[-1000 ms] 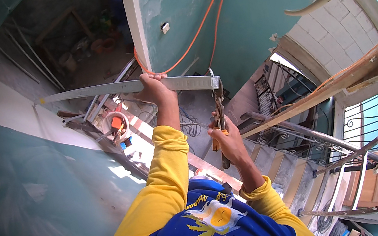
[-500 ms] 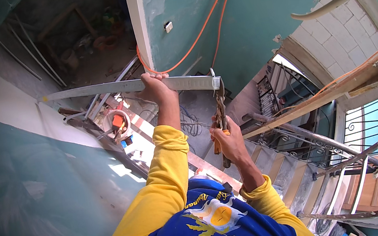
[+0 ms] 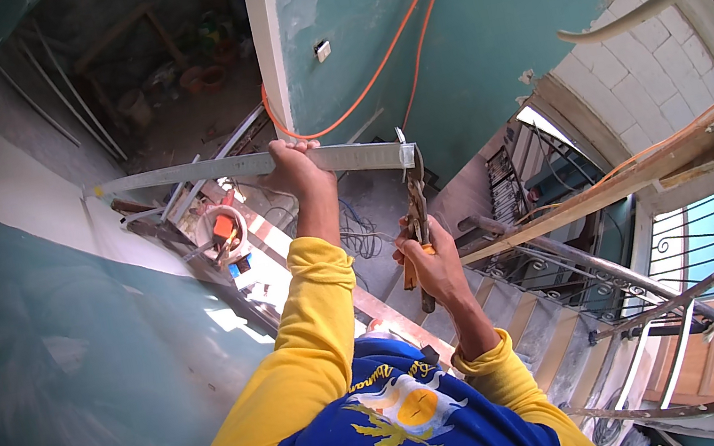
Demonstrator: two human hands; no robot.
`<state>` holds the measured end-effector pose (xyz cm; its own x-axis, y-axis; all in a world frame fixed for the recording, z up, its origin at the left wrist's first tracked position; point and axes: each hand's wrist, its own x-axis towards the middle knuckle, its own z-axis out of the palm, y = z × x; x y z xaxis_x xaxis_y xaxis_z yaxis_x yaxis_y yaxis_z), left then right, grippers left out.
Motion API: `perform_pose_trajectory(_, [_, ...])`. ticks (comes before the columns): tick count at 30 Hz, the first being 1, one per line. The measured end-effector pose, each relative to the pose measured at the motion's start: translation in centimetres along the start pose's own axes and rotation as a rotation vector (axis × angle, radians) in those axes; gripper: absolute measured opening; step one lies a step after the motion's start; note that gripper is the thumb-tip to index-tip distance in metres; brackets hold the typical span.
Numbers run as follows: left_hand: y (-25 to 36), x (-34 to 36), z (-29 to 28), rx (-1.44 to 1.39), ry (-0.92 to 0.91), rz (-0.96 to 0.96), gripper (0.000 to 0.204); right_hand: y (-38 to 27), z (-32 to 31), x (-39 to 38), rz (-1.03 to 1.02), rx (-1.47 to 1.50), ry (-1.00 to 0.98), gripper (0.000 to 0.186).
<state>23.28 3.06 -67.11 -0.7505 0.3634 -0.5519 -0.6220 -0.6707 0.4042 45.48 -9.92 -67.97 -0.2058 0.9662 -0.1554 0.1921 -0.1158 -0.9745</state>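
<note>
A long, light grey metal channel (image 3: 214, 169) runs across in front of me, its far left end close to the white wall band. My left hand (image 3: 300, 168) is closed around it near its right part. In my right hand (image 3: 436, 261) is a pair of worn, rusty tin snips (image 3: 417, 203) with orange on the handle, held upright. The jaws are at the channel's right end, where a thin flap of metal sticks up. The hand partly hides the handles, and whether the blades are closed cannot be made out.
Below the channel stands a white bucket (image 3: 237, 244) with an orange item inside, beside planks and loose cable (image 3: 362, 239). Stairs (image 3: 537, 325) descend at the right, with metal railings and a wooden beam (image 3: 616, 177). An orange cord (image 3: 370, 77) hangs along the green wall.
The view has shifted slightly, so the background sits a little to the right. Both hands keep their grip, and the snips stay at the channel's end.
</note>
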Motion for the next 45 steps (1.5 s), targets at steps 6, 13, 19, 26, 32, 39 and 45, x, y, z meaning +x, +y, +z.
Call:
perform_pose_trajectory(6, [0.1, 0.2, -0.3, -0.017, -0.023, -0.018, 0.026, -0.6, -0.1, -0.1, 0.011, -0.098, 0.015, 0.026])
perform_pose_trajectory(13, [0.1, 3.3, -2.0, -0.014, -0.138, -0.039, 0.101, 0.0, 0.6, -0.7, -0.046, -0.169, 0.065, 0.027])
perform_pose_trajectory(19, [1.2, 5.9, -2.5, 0.073, -0.161, -0.138, 0.094, 0.1, -1.5, 0.2, -0.488, -0.607, 0.213, 0.023])
perform_pose_trajectory(26, [5.0, 5.2, -2.3, 0.306, -0.105, 0.016, 0.072, 2.0, -9.4, 4.0, -0.618, -1.121, 0.396, 0.035])
perform_pose_trajectory(32, [12.6, 9.9, -2.5, 0.4, -0.238, 0.01, 0.029, 5.5, -21.4, 4.3, 0.011, -0.293, 0.177, 0.036])
perform_pose_trajectory(39, [12.8, 8.2, -2.8, 0.33, -0.34, -0.11, 0.017, 8.4, -6.8, -2.9, 0.426, 0.637, -0.134, 0.019])
perform_pose_trajectory(45, [11.9, 6.6, -4.0, 0.358, -0.297, -0.075, 0.016, 7.3, -3.8, -8.7, 0.458, 0.699, -0.317, 0.051])
